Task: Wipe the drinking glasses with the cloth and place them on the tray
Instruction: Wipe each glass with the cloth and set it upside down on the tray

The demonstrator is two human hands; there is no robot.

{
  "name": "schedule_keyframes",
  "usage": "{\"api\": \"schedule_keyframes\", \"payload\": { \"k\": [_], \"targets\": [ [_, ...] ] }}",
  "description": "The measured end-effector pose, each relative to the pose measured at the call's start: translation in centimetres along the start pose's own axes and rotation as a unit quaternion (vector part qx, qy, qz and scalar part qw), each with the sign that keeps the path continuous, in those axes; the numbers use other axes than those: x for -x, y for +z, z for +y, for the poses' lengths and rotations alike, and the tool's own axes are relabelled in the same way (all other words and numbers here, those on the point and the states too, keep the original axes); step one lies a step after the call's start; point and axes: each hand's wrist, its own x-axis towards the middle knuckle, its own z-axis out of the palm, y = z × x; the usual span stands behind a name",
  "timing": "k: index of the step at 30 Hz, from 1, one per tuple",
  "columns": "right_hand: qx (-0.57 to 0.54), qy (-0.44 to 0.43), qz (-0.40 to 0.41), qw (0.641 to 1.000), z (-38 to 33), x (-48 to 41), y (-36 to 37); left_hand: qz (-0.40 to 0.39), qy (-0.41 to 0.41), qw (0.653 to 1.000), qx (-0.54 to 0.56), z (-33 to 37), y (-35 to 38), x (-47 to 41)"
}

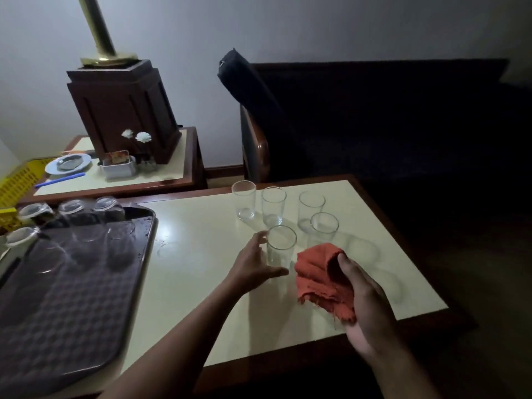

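Glass (281, 250) at the front stands upright on the table (201, 254), with four other glasses (273, 205) behind it. The left hand (253, 266) curls fingers and thumb round it. The right hand (367, 300) holds the red cloth (319, 280) just beside it. The tray (57, 312) on the left has upside-down glasses (72, 208) on it.

Cloth (322, 279) orange-red. Drinking glasses (280, 249) clear. Tray (66, 298) dark purple-brown, small checkered texture. Desk (201, 254) top pale cream, dark wood edge. Crate (20, 177) yellow. Pen (60, 180) blue.
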Motion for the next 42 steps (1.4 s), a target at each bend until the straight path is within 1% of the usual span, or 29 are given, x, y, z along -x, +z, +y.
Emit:
{"api": "schedule_keyframes", "payload": {
  "k": [3, 5, 6, 8, 11, 13, 16, 18, 20, 22, 24, 27, 30, 36, 39, 40, 42],
  "targets": [
    [-0.015, -0.010, 0.023, 1.000, -1.1, -0.1, -1.5, 0.039, 0.014, 0.999, 0.016, -0.2, 1.7, -0.6],
    [-0.008, -0.022, 0.020, 1.000, -1.9, -0.3, -2.0, 0.035, 0.000, 0.997, 0.065, 0.0, 1.9, -0.4],
    [-0.004, -0.030, 0.020, 0.999, -2.2, -0.4, -2.0, 0.021, -0.017, 0.994, 0.102, 0.6, 1.7, 0.1],
    [0.004, -0.042, 0.018, 0.999, -2.4, -0.6, -1.9, -0.008, -0.049, 0.978, 0.202, 2.0, 1.1, 1.6],
    [0.014, -0.046, 0.015, 0.999, -1.8, -0.5, -0.5, -0.021, -0.071, 0.934, 0.349, 4.4, -0.9, 4.8],
    [0.023, -0.046, 0.002, 0.999, -0.9, 0.1, 1.3, -0.016, -0.063, 0.919, 0.390, 5.9, -2.4, 7.2],
    [0.056, -0.060, -0.048, 0.995, 0.0, 1.5, 4.7, -0.003, -0.033, 0.932, 0.360, 7.3, -3.6, 10.6],
    [0.080, -0.079, -0.069, 0.991, 0.1, 2.3, 6.9, -0.013, -0.020, 0.943, 0.332, 7.7, -3.9, 12.6],
    [0.057, -0.079, -0.064, 0.993, 0.2, 2.8, 8.2, -0.049, -0.008, 0.947, 0.318, 7.8, -4.3, 14.2],
    [0.029, -0.076, -0.054, 0.995, 0.5, 3.3, 9.1, -0.057, 0.008, 0.948, 0.314, 7.8, -5.1, 15.2],
    [0.044, -0.108, -0.047, 0.992, 1.2, 4.7, 10.0, -0.024, 0.027, 0.948, 0.315, 7.8, -6.0, 15.6],
    [0.081, -0.149, -0.073, 0.983, 2.5, 7.8, 11.3, 0.045, 0.038, 0.952, 0.301, 7.6, -7.2, 16.1],
    [0.088, -0.174, -0.081, 0.977, 2.7, 8.4, 11.5, 0.070, 0.030, 0.949, 0.307, 7.3, -7.9, 17.0],
    [0.103, -0.195, -0.129, 0.967, 1.1, 9.3, 11.8, 0.067, 0.013, 0.933, 0.355, 7.7, -8.7, 18.6],
    [0.106, -0.185, -0.162, 0.963, 1.7, 11.4, 12.1, 0.099, -0.007, 0.910, 0.402, 7.7, -9.6, 19.1],
    [0.104, -0.184, -0.160, 0.964, 1.7, 11.9, 12.3, 0.098, -0.008, 0.907, 0.409, 7.7, -9.6, 19.3],
    [0.091, -0.184, -0.126, 0.971, 1.4, 11.9, 12.9, 0.097, -0.021, 0.903, 0.419, 7.8, -9.3, 19.7]
  ]
}}
